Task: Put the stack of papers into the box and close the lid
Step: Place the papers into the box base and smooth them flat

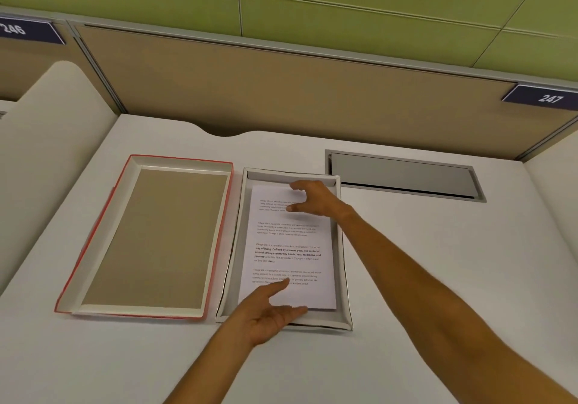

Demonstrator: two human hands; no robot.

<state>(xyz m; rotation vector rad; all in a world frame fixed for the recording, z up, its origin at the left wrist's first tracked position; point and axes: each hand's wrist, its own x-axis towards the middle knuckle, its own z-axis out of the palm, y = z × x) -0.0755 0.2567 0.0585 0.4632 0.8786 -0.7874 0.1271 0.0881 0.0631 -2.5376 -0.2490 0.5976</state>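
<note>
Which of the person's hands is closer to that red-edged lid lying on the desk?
Left. The left hand rests on the near end of the papers, just right of the lid. The right hand is over the papers' far end, farther from it.

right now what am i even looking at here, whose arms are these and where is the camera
There is no machine here. The single picture comes from a camera worn on a person's head, looking forward and down, so the two bare arms reaching in from the bottom are that person's own.

On the white desk sits an open white box with a stack of papers lying inside it. The left hand rests open at the near end of the papers, and the right hand rests open at the far end. Neither grips anything.

Beside the box, on its left, the red-edged lid lies upside down, not yet put on. Behind is a grey cable hatch.
</note>
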